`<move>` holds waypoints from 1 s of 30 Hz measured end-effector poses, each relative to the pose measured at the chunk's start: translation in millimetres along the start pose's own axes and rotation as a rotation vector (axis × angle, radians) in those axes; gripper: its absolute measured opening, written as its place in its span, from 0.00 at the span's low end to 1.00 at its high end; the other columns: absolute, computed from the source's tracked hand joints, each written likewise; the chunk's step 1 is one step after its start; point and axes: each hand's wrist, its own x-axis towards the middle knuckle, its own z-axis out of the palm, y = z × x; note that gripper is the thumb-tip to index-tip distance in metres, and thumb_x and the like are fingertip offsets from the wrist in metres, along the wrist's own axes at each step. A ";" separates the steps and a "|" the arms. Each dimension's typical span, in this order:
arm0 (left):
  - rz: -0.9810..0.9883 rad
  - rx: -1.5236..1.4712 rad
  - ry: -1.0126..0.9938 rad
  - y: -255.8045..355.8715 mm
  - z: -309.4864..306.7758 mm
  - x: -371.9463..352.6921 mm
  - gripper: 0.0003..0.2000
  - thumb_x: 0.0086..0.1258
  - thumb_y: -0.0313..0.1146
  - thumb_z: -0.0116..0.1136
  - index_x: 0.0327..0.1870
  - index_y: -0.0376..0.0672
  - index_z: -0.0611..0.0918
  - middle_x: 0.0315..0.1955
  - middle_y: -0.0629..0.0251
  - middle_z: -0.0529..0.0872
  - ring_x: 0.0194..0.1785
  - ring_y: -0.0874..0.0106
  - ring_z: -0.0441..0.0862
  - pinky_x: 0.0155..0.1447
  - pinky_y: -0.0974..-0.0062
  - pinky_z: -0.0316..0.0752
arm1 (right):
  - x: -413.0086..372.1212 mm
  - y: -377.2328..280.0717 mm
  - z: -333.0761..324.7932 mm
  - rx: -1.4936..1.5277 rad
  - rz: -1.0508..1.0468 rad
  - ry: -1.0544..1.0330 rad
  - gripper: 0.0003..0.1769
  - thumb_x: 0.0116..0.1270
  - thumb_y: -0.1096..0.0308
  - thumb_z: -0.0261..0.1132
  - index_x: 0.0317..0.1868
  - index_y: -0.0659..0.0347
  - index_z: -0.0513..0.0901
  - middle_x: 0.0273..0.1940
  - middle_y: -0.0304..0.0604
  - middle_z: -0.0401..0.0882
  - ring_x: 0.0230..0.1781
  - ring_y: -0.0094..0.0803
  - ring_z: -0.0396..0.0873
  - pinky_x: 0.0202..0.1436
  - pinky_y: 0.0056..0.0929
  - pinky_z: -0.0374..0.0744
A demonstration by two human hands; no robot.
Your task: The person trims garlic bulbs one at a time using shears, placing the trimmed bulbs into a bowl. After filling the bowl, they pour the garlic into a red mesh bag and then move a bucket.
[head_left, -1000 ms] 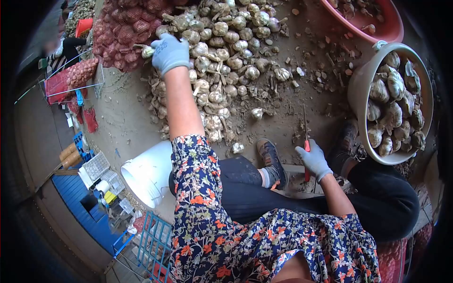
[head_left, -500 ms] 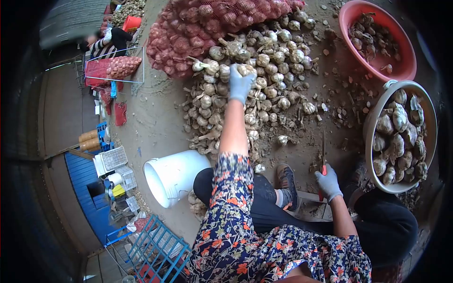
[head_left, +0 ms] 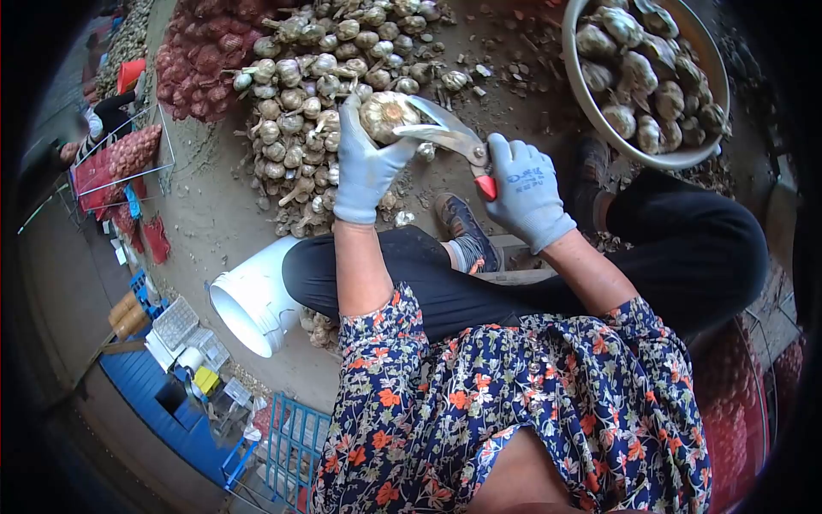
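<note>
Showing the head view, the picture is placing a garlic bulb (head_left: 387,116) in the left grip (head_left: 366,170), which is pinching it between thumb and fingers. The right grip (head_left: 524,187) is closing round the red handle of the shears (head_left: 473,150). From there the bulb is lying forward and to the left; the long axis of the shears is slanting up-left toward it. The blades are standing apart, their tips reaching the bulb's right side (whether both are touching it, one cannot tell). The bulb's root disc is appearing to face the camera, and the left grip is lying nearer the loose garlic pile (head_left: 292,157).
</note>
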 end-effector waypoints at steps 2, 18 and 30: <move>-0.036 -0.007 -0.037 4.0 2.4 -14.6 0.38 0.46 0.26 0.73 0.60 0.35 0.63 0.48 0.55 0.78 0.50 0.70 0.79 0.55 0.74 0.76 | -2.5 -3.9 -2.8 -0.122 -0.048 0.023 0.29 0.51 0.55 0.69 0.49 0.58 0.69 0.38 0.47 0.75 0.42 0.43 0.77 0.47 0.42 0.71; -0.155 0.125 -0.271 -3.3 17.3 -28.2 0.34 0.44 0.32 0.74 0.54 0.34 0.71 0.42 0.56 0.83 0.44 0.70 0.83 0.49 0.75 0.80 | -15.7 17.1 23.9 -0.108 0.010 -0.330 0.21 0.61 0.54 0.63 0.44 0.61 0.70 0.35 0.52 0.80 0.37 0.48 0.82 0.40 0.45 0.75; -0.229 -0.984 -0.130 -20.4 10.8 -26.4 0.40 0.48 0.18 0.72 0.66 0.41 0.65 0.51 0.61 0.77 0.53 0.67 0.79 0.51 0.73 0.82 | -36.4 40.0 34.1 0.866 0.386 -0.487 0.14 0.61 0.60 0.63 0.38 0.63 0.76 0.33 0.48 0.81 0.35 0.36 0.80 0.43 0.33 0.77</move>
